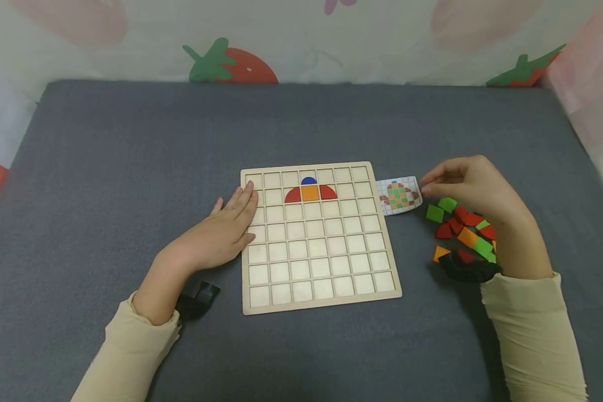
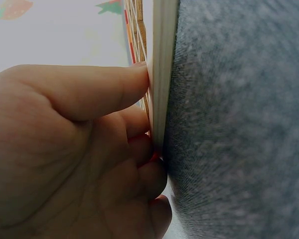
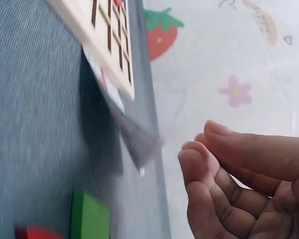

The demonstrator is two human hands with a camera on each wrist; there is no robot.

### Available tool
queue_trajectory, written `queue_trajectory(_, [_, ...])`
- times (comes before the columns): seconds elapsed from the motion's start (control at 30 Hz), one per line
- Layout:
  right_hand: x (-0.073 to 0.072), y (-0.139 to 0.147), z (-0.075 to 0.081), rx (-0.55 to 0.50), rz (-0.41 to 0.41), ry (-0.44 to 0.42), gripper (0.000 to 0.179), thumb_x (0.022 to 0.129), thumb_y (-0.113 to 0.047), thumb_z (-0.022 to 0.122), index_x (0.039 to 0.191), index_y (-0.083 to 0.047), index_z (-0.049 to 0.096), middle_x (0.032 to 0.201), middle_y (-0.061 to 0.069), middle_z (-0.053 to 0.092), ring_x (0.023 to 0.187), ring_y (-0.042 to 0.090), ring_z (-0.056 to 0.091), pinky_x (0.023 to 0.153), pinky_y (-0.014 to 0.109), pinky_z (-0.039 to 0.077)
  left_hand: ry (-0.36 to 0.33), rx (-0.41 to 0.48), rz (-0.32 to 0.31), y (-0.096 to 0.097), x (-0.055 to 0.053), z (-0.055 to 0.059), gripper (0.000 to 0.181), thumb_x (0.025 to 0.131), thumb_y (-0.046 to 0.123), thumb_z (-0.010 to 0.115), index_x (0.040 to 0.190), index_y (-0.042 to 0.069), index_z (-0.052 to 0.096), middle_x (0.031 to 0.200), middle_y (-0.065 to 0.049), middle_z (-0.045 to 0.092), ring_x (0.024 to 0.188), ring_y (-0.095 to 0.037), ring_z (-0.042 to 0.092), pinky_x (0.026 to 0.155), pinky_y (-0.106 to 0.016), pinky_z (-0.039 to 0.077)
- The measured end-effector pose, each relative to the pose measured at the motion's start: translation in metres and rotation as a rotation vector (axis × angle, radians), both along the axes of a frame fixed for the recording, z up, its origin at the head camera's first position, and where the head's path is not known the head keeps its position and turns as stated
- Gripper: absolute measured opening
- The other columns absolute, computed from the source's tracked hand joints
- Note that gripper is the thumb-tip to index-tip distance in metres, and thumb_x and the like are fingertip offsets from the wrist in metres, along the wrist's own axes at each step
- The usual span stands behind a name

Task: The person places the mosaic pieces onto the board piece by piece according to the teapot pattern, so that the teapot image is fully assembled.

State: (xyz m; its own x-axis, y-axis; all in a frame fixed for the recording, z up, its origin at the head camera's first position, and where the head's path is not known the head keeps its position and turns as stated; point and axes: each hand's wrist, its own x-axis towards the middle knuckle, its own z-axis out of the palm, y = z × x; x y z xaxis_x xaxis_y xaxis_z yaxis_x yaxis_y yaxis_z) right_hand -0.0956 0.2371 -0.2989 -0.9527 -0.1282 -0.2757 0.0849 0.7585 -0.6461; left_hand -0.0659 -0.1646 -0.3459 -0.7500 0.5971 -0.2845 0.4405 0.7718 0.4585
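Observation:
A wooden grid board (image 1: 321, 239) lies on the table, a blue half-round piece (image 1: 309, 180), an orange square (image 1: 310, 193) and two red quarter-round pieces (image 1: 292, 195) set in its upper cells. My left hand (image 1: 220, 237) rests along its left edge with fingers extended, the thumb (image 2: 114, 87) against the rim. From beneath the board's right side sticks out a printed pattern card (image 1: 398, 195), its free end bent upward. My right hand (image 1: 474, 187) is beside that end, fingers loosely bent; the right wrist view shows a gap between fingertips and card (image 3: 139, 142), nothing held.
Loose green, red and orange blocks (image 1: 467, 237) lie in a pile under and near my right wrist. Black wrist devices (image 1: 469, 269) sit at both wrists. Behind the grey table (image 1: 156, 128) hangs a strawberry-print cloth (image 1: 362, 50).

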Motion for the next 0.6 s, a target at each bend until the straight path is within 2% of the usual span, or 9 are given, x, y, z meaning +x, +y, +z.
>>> queue_trajectory(0.13, [0.004,0.015,-0.002,0.025,0.018,-0.035,0.03,0.088,-0.025,0.068,0.108,-0.003,0.069,0.093,0.003,0.069,0.083,0.015,0.06,0.068,0.028,0.048,-0.004,-0.002,-0.001,0.0,0.0,0.001,0.065,0.101,0.017,0.041,0.148,-0.008,0.004,0.155,-0.022,-0.006,0.142,-0.036,-0.003,0.11,-0.057,0.005])
queue_trajectory(0.3, [0.006,0.028,-0.007,0.06,0.056,-0.043,0.027,0.088,-0.022,0.068,0.106,-0.001,0.069,0.093,0.005,0.07,0.081,0.009,0.059,0.069,0.024,0.046,-0.01,-0.003,-0.001,-0.001,-0.001,0.001,0.065,0.1,0.016,0.042,0.147,-0.008,0.004,0.155,-0.022,-0.007,0.142,-0.036,-0.003,0.11,-0.057,0.004])
queue_trajectory(0.6, [0.003,0.031,-0.018,0.051,0.14,-0.108,0.026,0.087,-0.011,0.067,0.108,0.005,0.066,0.098,0.011,0.069,0.079,0.009,0.062,0.067,0.025,0.05,-0.005,0.005,-0.004,-0.001,-0.001,0.0,0.066,0.1,0.016,0.042,0.147,-0.008,0.004,0.155,-0.022,-0.006,0.142,-0.036,-0.002,0.11,-0.057,0.005])
